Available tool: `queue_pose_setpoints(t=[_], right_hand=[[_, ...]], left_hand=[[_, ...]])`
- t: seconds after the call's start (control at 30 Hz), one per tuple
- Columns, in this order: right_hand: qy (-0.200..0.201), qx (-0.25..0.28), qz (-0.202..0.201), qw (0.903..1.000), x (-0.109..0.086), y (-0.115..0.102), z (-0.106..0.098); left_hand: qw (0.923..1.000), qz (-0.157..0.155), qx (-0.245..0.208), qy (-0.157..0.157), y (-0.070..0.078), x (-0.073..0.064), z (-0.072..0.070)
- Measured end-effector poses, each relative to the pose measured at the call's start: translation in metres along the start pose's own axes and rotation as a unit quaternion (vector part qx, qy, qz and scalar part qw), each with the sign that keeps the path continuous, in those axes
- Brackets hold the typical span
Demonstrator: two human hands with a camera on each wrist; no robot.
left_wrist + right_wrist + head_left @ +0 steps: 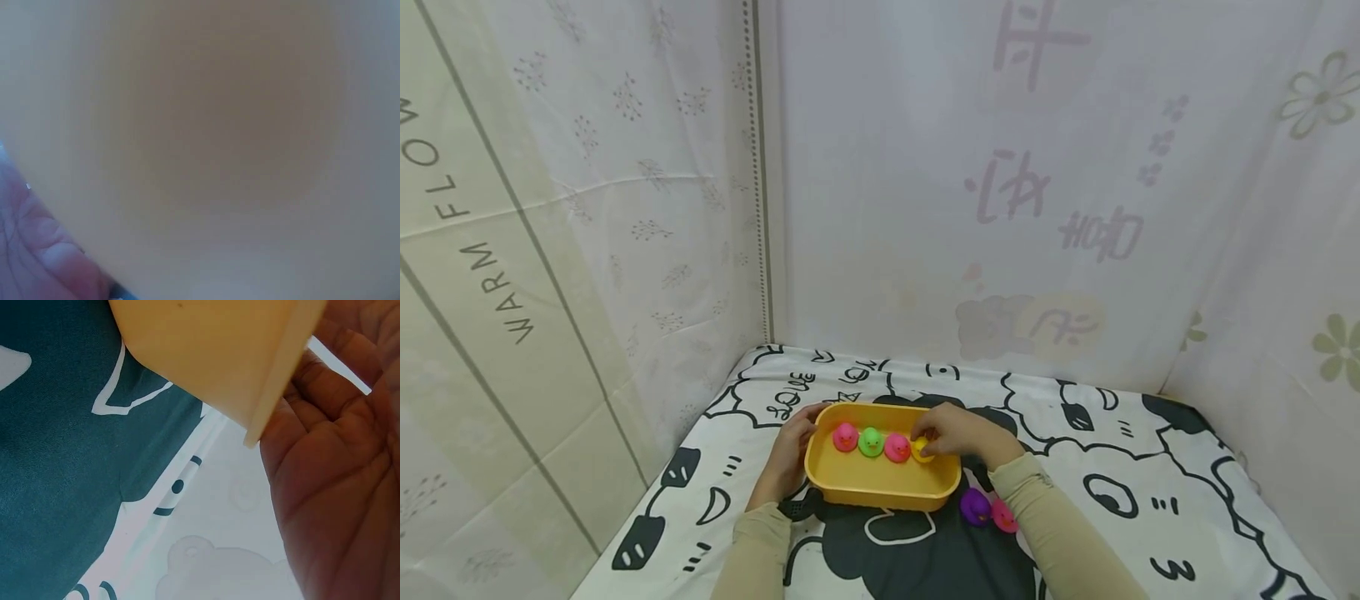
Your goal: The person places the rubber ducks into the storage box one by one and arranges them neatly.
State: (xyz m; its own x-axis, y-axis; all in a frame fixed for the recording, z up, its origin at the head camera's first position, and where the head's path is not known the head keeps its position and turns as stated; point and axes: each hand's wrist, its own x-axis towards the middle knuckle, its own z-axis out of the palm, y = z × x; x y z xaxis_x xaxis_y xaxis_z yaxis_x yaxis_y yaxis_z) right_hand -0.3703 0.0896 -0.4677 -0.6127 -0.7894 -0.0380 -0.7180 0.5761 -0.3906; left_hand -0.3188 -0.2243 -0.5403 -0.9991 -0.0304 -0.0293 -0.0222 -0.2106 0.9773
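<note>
A yellow plastic tub (880, 496) sits on the patterned cloth in front of me. My left hand (792, 446) grips its left end; in the left wrist view, the blurred tub wall (237, 125) fills most of the picture. Inside the tub, a pink duck (845, 437), a green duck (871, 442) and another pink duck (897, 447) form a row. At the row's right end, my right hand (958, 429) reaches over the rim and pinches a small yellow duck (920, 451), partly hidden by the fingers.
Outside the tub, a purple duck (975, 507) and a pink duck (1004, 516) lie by its near right corner, close to my right sleeve (1052, 517). Black-and-white cartoon cloth (1120, 467) covers the surface. Printed curtains (880, 167) hang behind and at both sides.
</note>
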Motion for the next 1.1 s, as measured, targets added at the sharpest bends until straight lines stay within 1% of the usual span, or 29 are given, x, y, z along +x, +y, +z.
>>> queue_pose_setpoints(t=[0.27,0.4,0.53,0.6,0.87,1.0,1.1], right_hand=[[0.003,-0.032,0.005,0.9995,0.0005,-0.0022,-0.0014],[-0.002,-0.046,0.022,0.9987,0.0020,-0.0029,-0.0020],[-0.006,-0.034,0.043,0.9985,0.0013,-0.0043,-0.0019],[-0.008,-0.027,0.048,0.9985,0.0001,-0.0048,-0.0012],[0.000,-0.038,0.043,0.9983,-0.0004,-0.0041,0.0011],[0.003,-0.038,0.043,0.9983,-0.0010,-0.0052,0.0003],[0.009,-0.036,0.038,0.9986,-0.0016,-0.0050,-0.0013]], left_hand=[[1.0000,0.001,0.001,0.003,0.0003,0.0011,-0.0010],[1.0000,0.002,0.002,0.002,0.0012,0.0010,-0.0003],[1.0000,0.007,0.004,0.000,0.0010,0.0006,0.0008],[1.0000,0.007,0.003,0.000,0.0006,-0.0001,0.0014],[1.0000,0.009,-0.001,0.002,-0.0010,-0.0016,0.0010],[1.0000,0.008,-0.003,-0.002,-0.0014,-0.0011,0.0006],[0.9999,0.015,0.003,-0.004,0.0003,-0.0004,0.0006]])
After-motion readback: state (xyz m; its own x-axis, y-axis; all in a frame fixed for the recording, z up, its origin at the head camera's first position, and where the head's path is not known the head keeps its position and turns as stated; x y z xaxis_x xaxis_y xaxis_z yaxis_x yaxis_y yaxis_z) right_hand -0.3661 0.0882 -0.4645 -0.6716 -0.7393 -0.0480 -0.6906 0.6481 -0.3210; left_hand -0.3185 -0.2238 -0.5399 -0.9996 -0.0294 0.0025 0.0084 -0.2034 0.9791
